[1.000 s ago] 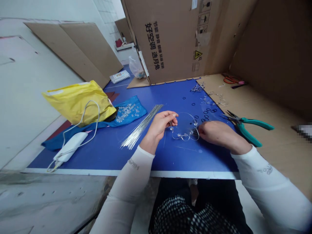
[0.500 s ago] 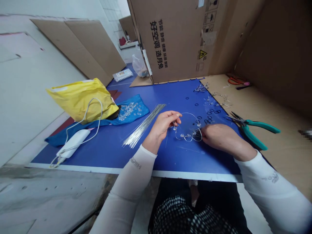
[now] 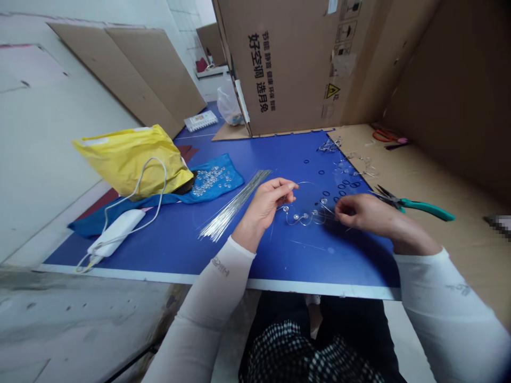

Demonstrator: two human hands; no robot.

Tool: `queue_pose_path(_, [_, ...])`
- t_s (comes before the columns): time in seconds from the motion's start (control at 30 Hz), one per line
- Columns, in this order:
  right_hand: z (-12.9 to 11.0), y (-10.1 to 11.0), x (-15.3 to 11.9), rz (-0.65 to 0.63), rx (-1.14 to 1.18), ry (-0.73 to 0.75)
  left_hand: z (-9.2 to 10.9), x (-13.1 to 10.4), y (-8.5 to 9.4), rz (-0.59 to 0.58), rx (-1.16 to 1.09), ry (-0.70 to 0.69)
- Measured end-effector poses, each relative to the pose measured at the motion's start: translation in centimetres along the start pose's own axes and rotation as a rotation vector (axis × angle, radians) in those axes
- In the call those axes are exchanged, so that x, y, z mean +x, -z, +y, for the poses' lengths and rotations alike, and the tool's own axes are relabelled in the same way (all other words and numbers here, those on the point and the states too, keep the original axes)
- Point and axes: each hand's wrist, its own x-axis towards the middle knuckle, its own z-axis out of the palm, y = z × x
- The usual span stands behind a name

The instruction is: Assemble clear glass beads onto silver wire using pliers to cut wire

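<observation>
A thin silvery wire strung with several clear beads [image 3: 305,216] curves in a loop between my hands, above the blue tabletop. My left hand [image 3: 268,205] pinches one side of this wire between thumb and fingers. On the other side my right hand [image 3: 365,215] has its thumb and forefinger pressed together, close to the wire's right end; the wire is too fine to follow right into the fingertips. Left of my left hand lies a bundle of straight wires [image 3: 235,205]. Green-handled pliers [image 3: 425,207] lie beyond my right hand, their lower handle hidden by it.
Loose clear beads [image 3: 209,180] rest on a blue cloth [image 3: 235,173] beside a yellow bag [image 3: 136,159]. A white power strip [image 3: 117,232] with a cable is at the left. Black rings [image 3: 344,186] and finished-looking beaded wire pieces [image 3: 329,144] lie right of centre. A cardboard box [image 3: 295,64] stands behind.
My right hand has turned and shifted slightly right, so its thumb and forefinger now show and it no longer covers as much wire. My left hand keeps its pinch almost unmoved.
</observation>
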Motion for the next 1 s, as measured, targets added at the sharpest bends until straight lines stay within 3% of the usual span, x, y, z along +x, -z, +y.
queue_pose_path(0.27, [0.3, -0.7, 0.5, 0.11, 0.599, -0.103, 0.3, -0.6, -0.6, -0.092, 0.007, 0.042])
queue_pose_path(0.6, [0.1, -0.7, 0.6, 0.27, 0.598, -0.175, -0.4, -0.8, -1.0, -0.202, 0.1, 0.055])
queue_pose_path(0.87, [-2.2, -1.0, 0.3, 0.278, 0.959, -0.031, -0.9, -1.4, -2.6, -0.244, 0.075, 0.077])
queue_pose_path(1.0, [-3.1, -1.3, 0.2, 0.288, 1.066, -0.035, -1.2, -1.6, -3.1, -0.253, 0.108, 0.074])
